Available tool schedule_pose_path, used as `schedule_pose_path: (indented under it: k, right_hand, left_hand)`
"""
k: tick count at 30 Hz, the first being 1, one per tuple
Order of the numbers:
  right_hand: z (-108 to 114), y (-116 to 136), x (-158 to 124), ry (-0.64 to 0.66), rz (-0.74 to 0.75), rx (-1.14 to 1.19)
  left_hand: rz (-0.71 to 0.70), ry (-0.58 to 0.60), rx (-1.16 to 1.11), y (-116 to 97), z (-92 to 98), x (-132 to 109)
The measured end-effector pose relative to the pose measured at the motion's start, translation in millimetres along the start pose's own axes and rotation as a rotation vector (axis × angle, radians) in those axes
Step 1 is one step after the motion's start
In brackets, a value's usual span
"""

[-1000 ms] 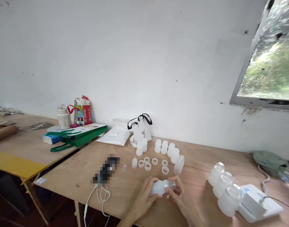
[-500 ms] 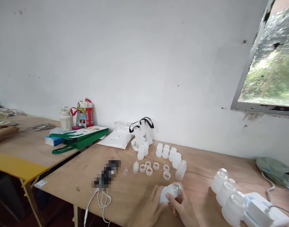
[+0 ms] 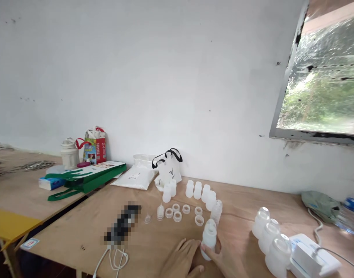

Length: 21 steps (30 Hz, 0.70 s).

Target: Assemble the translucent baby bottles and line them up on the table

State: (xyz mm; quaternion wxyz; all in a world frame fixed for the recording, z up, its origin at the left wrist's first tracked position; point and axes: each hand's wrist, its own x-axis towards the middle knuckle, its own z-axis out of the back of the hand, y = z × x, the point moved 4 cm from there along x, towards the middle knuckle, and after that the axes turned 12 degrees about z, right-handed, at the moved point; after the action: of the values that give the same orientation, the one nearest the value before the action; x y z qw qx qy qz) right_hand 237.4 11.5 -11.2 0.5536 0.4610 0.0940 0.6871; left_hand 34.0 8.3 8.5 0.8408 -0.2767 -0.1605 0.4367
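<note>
A translucent white baby bottle (image 3: 209, 237) stands upright on the table near the front, with a clear top. My right hand (image 3: 225, 258) is closed around its lower right side, thumb across the front. To the bottle's left, my left hand (image 3: 181, 258) lies palm down with its fingers stretched out, the fingertips close to the bottle; it holds nothing. Beyond the hands are several loose collar rings (image 3: 199, 220), a stack of clear caps (image 3: 216, 211) and a row of white bottle bodies (image 3: 197, 190). Silicone nipples (image 3: 160, 211) sit farther left.
Several capped bottles (image 3: 278, 253) stand at right, beside a white boxy device (image 3: 308, 256) with a cable. A blurred dark object (image 3: 123, 224) and white cable lie at left. Bags (image 3: 169, 170) rest by the wall. A green bag (image 3: 92, 175) spans the gap to another table.
The bottle, tilted between both hands before, now stands upright on the table. My left hand has let go of it and flattened out. The view has turned slightly right.
</note>
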Motion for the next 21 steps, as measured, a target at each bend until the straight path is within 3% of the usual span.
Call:
schedule_pose_path:
  k: [5, 10, 15, 18, 21]
  right_hand:
    - [29, 22, 8, -0.05, -0.043, 0.095]
    - [57, 29, 11, -0.156, -0.009, -0.136]
    - [96, 24, 16, -0.251, 0.028, -0.292]
    - [129, 28, 39, -0.266, 0.027, -0.384]
    - [162, 37, 81, -0.185, 0.039, -0.515]
  left_hand:
    - [0.111, -0.054, -0.134, 10, -12.9, 9]
    - [-0.056, -0.013, -0.01, -1, -23.4, 19]
    - [-0.082, -0.001, 0.092, -1, -30.7, 28]
    - [-0.099, -0.034, 0.098, 0, -33.2, 29]
    - [-0.085, -0.01, 0.105, 1, -35.4, 30]
